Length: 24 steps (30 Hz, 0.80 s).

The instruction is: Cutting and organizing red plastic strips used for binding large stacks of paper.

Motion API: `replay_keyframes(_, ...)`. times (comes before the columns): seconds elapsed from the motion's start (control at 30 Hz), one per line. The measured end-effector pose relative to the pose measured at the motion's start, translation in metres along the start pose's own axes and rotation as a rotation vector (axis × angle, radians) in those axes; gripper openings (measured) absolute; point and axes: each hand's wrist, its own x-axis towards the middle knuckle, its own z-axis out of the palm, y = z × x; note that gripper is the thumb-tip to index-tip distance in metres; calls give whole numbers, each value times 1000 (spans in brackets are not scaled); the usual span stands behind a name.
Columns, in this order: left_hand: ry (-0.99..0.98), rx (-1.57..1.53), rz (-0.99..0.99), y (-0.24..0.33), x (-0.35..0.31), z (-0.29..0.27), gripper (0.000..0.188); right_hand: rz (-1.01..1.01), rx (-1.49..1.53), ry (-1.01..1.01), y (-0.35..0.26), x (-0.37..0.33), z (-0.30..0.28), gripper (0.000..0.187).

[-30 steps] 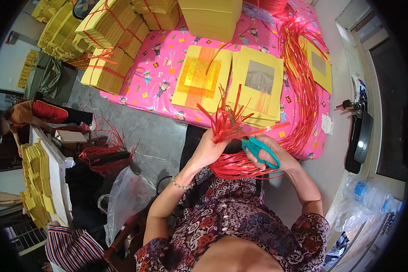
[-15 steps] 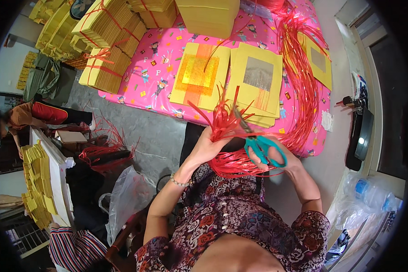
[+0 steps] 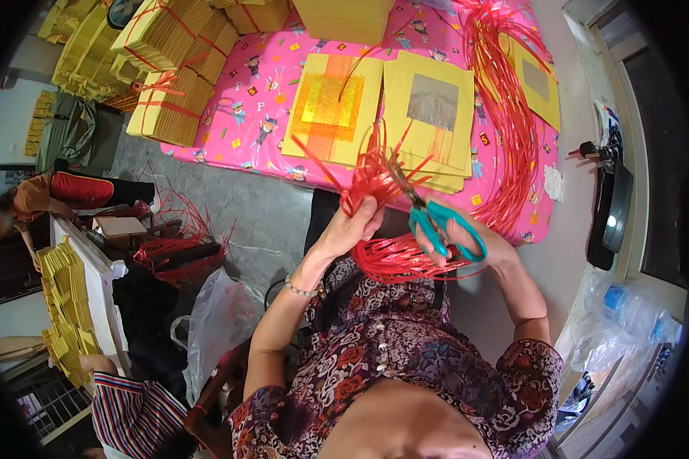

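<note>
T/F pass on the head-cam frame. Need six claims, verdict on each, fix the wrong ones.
1. The right hand holds scissors. True.
2. A beaded bracelet sits at the wrist of the left hand. True.
3. The left hand is empty. False: it grips a bunch of red strips.
4. A grey-panelled yellow sheet lies right of a gold-panelled one on a pink table cover. True.
5. The scissors' handles are yellow. False: they are teal.
6. The pink table cover is plain. False: small coloured figures are printed across it.
</note>
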Motion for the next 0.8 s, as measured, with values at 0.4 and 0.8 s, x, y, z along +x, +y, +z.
replay_keyframes(0.4,-104,-338,-69,8,5,-4,66,33,-94,-11,0,-4,10,60)
replay_keyframes(0.8,54,-181,-104,12,2,7,74,100,-102,11,-3,3,14,61)
